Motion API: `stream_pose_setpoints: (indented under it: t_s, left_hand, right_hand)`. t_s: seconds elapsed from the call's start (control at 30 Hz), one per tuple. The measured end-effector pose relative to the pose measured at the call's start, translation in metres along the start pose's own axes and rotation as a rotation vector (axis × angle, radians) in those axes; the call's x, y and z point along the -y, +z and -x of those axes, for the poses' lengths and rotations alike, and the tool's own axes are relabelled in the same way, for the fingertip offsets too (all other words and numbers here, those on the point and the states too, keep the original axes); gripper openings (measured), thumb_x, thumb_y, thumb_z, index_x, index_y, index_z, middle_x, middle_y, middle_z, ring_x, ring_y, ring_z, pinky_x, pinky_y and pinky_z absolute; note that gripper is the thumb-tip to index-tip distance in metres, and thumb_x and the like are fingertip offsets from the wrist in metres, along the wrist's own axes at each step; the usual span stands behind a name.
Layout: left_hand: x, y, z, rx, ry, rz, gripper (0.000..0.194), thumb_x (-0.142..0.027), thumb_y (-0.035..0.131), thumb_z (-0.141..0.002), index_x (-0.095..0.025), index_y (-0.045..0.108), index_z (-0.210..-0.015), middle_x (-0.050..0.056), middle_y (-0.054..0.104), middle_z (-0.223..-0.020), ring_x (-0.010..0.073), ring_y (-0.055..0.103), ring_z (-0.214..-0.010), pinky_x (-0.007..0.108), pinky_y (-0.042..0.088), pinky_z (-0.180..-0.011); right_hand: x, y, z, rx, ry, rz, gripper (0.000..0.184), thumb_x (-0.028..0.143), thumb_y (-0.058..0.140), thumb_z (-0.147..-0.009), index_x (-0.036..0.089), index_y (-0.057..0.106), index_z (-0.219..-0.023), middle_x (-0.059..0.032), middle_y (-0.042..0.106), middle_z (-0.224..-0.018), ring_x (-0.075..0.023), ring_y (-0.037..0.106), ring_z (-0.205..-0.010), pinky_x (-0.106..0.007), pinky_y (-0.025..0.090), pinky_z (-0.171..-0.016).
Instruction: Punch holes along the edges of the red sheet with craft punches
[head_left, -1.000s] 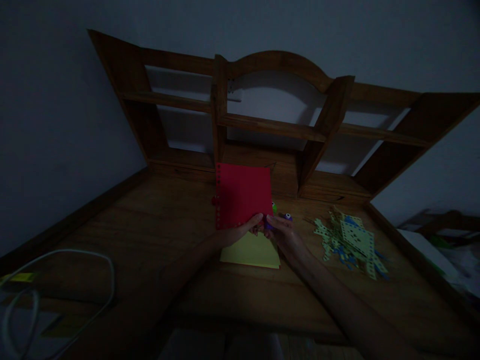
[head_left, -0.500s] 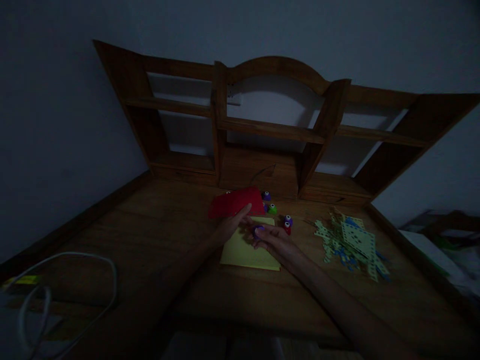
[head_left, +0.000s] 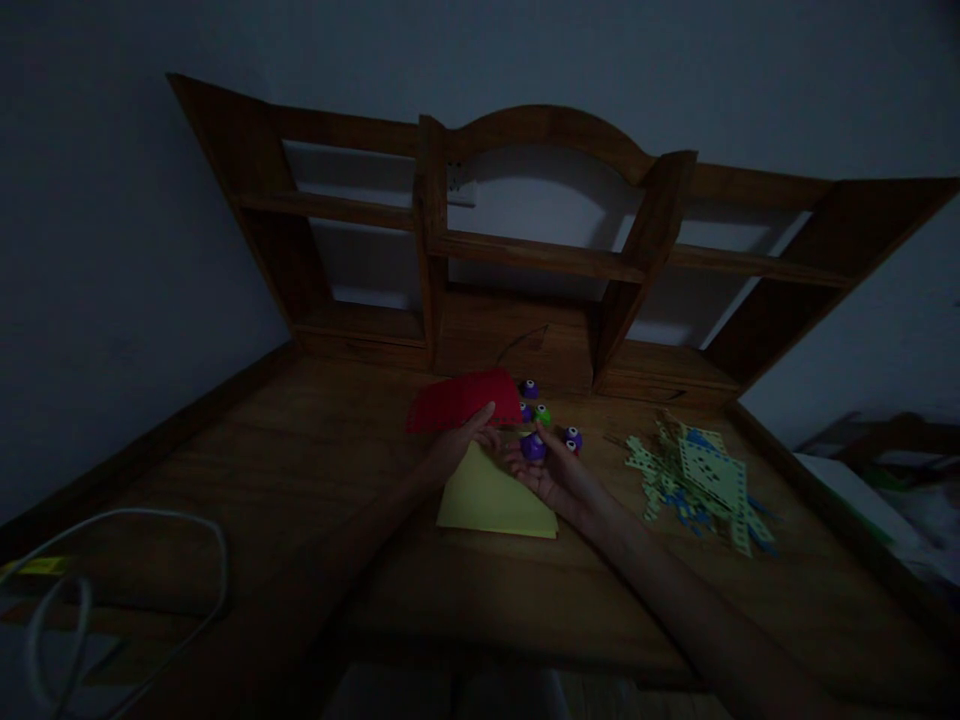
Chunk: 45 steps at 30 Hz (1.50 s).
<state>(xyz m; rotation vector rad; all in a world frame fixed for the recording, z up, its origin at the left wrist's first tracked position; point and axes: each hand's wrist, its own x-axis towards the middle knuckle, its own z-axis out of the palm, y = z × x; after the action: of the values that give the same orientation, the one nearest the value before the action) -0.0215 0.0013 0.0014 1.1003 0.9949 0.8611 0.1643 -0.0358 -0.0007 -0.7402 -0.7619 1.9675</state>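
My left hand (head_left: 466, 438) is closed on a red sheet of paper (head_left: 459, 400), thumb on top. Small dark marks like punched holes run along the sheet's near edge. In my right hand (head_left: 555, 474), held by fingers and thumb, is a small purple craft punch (head_left: 533, 447). Both hands are over a stack of yellow paper (head_left: 491, 500) on the desk. Just beyond the right hand stand more punches with white round tops: a purple one (head_left: 529, 388), a green one (head_left: 542, 413) and another purple one (head_left: 573, 436), with a red one (head_left: 572, 448) partly hidden.
Punched light-green sheets and scraps (head_left: 712, 470), with blue pieces among them, lie on the right of the wooden desk (head_left: 315, 440). A wooden shelf unit (head_left: 517, 320) rises along the back. A white cable (head_left: 217, 540) loops at the left. The room is dim.
My right hand has shifted slightly right and up with the purple punch, turning so its palm and fingers show more. My left hand, with the red sheet, has moved slightly left.
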Motion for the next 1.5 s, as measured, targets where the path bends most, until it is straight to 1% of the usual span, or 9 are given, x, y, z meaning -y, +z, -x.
stream_pose_setpoints:
  t_s: [0.23,0.33,0.47,0.67,0.83,1.0,1.2,1.33,1.5]
  left_hand:
    - [0.001,0.000,-0.002,-0.042,-0.124,0.148,0.060,-0.076,0.059,-0.066,-0.015,0.061,-0.067,0.002,0.059,-0.058,0.0133,0.051,-0.048,0.026,0.038,-0.051]
    - [-0.001,0.000,-0.002,-0.036,-0.087,0.173,0.060,-0.075,0.059,-0.066,-0.015,0.061,-0.068,0.003,0.060,-0.061,0.0140,0.052,-0.052,0.026,0.039,-0.053]
    - [-0.008,-0.001,0.001,-0.009,0.021,-0.014,0.065,-0.077,0.046,-0.073,-0.015,0.061,-0.060,0.004,0.057,-0.058,0.0131,0.048,-0.050,0.026,0.035,-0.053]
    - [-0.016,-0.002,0.006,-0.062,0.159,-0.160,0.066,-0.073,0.036,-0.080,-0.017,0.060,-0.053,0.005,0.058,-0.059,0.0155,0.050,-0.057,0.029,0.037,-0.061]
    - [-0.007,-0.008,-0.002,-0.042,0.248,-0.194,0.067,-0.068,0.031,-0.086,-0.017,0.054,-0.049,0.004,0.054,-0.055,0.0142,0.048,-0.056,0.029,0.037,-0.064]
    - [-0.003,-0.009,-0.005,-0.036,0.259,-0.216,0.067,-0.068,0.031,-0.086,-0.017,0.053,-0.048,0.003,0.050,-0.052,0.0133,0.045,-0.053,0.028,0.035,-0.061]
    - [-0.006,-0.006,0.001,-0.077,0.283,-0.263,0.067,-0.068,0.031,-0.085,-0.018,0.052,-0.046,0.003,0.051,-0.051,0.0149,0.048,-0.053,0.030,0.037,-0.063]
    - [-0.002,-0.004,0.000,-0.060,0.310,-0.250,0.065,-0.067,0.034,-0.086,-0.019,0.053,-0.046,0.004,0.055,-0.056,0.0160,0.052,-0.058,0.029,0.038,-0.065]
    - [0.001,-0.002,-0.005,0.079,0.346,-0.180,0.062,-0.063,0.035,-0.089,-0.018,0.061,-0.056,0.004,0.055,-0.058,0.0147,0.051,-0.058,0.027,0.040,-0.064]
  right_hand:
    - [0.005,0.002,0.002,-0.026,0.015,-0.043,0.059,0.062,0.049,-0.088,0.005,0.066,-0.094,-0.0229,0.069,-0.105,-0.0228,0.068,-0.099,-0.029,0.054,-0.087]
    - [0.009,0.005,0.003,-0.001,-0.002,-0.066,0.064,0.063,0.046,-0.089,0.002,0.065,-0.098,-0.0249,0.066,-0.111,-0.0228,0.067,-0.100,-0.028,0.052,-0.092]
    - [0.027,0.009,0.005,-0.044,-0.117,0.026,0.060,0.062,0.043,-0.091,0.007,0.066,-0.093,-0.0208,0.069,-0.104,-0.0211,0.069,-0.094,-0.030,0.053,-0.090]
    - [0.052,0.010,0.034,-0.220,-0.543,0.398,0.056,0.068,0.043,-0.087,0.018,0.067,-0.090,-0.0129,0.071,-0.099,-0.0264,0.066,-0.099,-0.041,0.050,-0.094]
    - [0.042,-0.003,0.078,-0.447,-0.609,1.006,0.040,0.056,0.052,-0.089,0.027,0.064,-0.114,-0.0054,0.065,-0.119,-0.0273,0.057,-0.114,-0.041,0.046,-0.098]
    - [0.053,-0.020,0.089,-0.474,-0.645,1.175,0.043,0.057,0.044,-0.092,0.024,0.064,-0.111,-0.0054,0.066,-0.112,-0.0256,0.058,-0.108,-0.039,0.042,-0.099]
    - [0.066,0.001,0.076,-0.280,-0.709,1.007,0.041,0.052,0.038,-0.096,0.022,0.066,-0.095,-0.0064,0.070,-0.095,-0.0232,0.064,-0.091,-0.038,0.046,-0.091]
    - [0.059,0.018,0.055,-0.283,-0.679,0.903,0.034,0.054,0.053,-0.089,0.022,0.066,-0.090,-0.0048,0.069,-0.085,-0.0222,0.064,-0.082,-0.035,0.050,-0.080]
    - [0.030,0.003,0.021,-0.098,-0.524,0.523,0.040,0.054,0.070,-0.076,0.024,0.069,-0.104,-0.0059,0.067,-0.110,-0.0260,0.061,-0.101,-0.040,0.048,-0.089]
